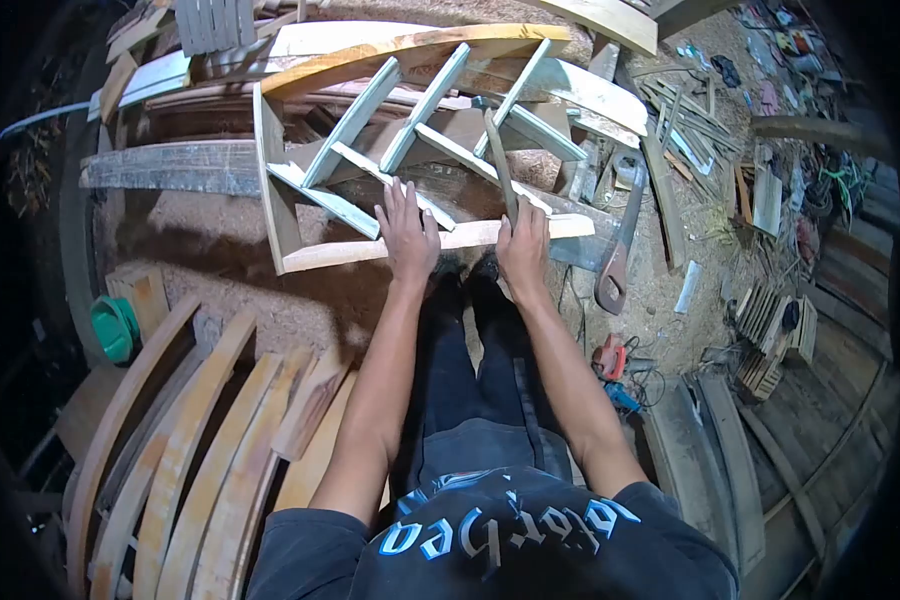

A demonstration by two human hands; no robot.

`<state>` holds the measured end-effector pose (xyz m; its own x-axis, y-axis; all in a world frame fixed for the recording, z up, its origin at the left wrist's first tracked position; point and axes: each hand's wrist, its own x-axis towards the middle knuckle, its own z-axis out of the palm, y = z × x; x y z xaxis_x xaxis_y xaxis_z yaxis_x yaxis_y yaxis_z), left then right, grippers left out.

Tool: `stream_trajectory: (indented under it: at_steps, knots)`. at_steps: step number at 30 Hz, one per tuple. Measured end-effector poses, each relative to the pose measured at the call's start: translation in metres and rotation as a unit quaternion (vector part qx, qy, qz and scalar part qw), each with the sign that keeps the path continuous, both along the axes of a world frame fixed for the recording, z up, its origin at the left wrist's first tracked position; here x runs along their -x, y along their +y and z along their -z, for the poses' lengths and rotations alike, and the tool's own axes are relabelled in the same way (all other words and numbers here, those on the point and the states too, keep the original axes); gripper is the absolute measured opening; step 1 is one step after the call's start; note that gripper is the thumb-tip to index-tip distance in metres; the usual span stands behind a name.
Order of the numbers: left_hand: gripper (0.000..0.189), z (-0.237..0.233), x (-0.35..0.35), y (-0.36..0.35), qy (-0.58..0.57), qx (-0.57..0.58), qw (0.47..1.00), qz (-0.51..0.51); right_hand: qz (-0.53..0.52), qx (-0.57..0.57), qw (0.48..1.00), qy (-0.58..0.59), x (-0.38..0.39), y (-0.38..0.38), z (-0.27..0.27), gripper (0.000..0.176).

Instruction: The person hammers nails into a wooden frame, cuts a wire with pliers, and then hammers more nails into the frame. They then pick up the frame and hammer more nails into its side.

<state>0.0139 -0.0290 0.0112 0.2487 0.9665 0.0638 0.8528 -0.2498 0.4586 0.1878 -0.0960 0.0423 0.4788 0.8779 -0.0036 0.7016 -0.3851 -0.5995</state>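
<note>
A wooden frame (435,40) with a curved top rail and slanted crossing slats lies in front of me. My left hand (408,235) rests on its near rail (340,250), fingers stretched out and reaching over the ends of the slats. Farther right, my right hand (524,240) is closed at the same rail, against the lower end of a thin dark stick (500,160) that slants across the lattice. Whether its fingers grip the stick or the rail is hidden.
A handsaw (625,235) lies right of the frame, with a red power tool (610,357) nearer. Curved planks (195,430) stand at the lower left beside a green helmet-like object (116,330). Wood scraps (685,125) litter the right.
</note>
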Motion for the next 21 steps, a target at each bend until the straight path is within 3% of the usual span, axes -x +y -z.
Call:
stream_trajectory:
  at_steps: [5,7,9,10,15,17,19,21]
  knots:
    - [0.057,-0.022,0.005,-0.012,-0.052,0.049,0.997,0.019,-0.005,-0.008,1.000,-0.022,-0.003,-0.006,0.008,0.048]
    - [0.050,-0.036,0.006,-0.017,-0.057,0.017,0.998,0.022,0.001,0.006,0.999,-0.046,-0.004,-0.009,0.001,0.050]
    - [0.043,-0.052,0.008,-0.022,-0.075,0.056,0.996,0.011,0.017,-0.005,0.998,-0.061,-0.008,-0.019,-0.015,0.050]
    - [0.037,-0.060,0.009,-0.025,-0.086,0.003,0.996,0.025,0.029,-0.005,0.997,-0.073,-0.008,-0.028,-0.025,0.050]
    - [0.031,-0.104,-0.009,-0.055,-0.143,0.013,0.984,0.103,0.118,-0.039,0.991,-0.047,-0.020,-0.108,-0.090,0.044]
    - [0.030,-0.118,-0.029,-0.070,-0.224,0.112,0.963,0.101,0.137,-0.056,0.988,-0.048,-0.028,-0.142,-0.099,0.043]
    - [0.029,-0.130,-0.056,-0.089,-0.237,0.093,0.956,0.144,0.172,-0.075,0.980,-0.062,-0.039,-0.172,-0.107,0.044]
    - [0.028,-0.135,-0.081,-0.107,-0.244,0.051,0.951,0.184,0.203,-0.025,0.979,-0.004,-0.048,-0.198,-0.114,0.050]
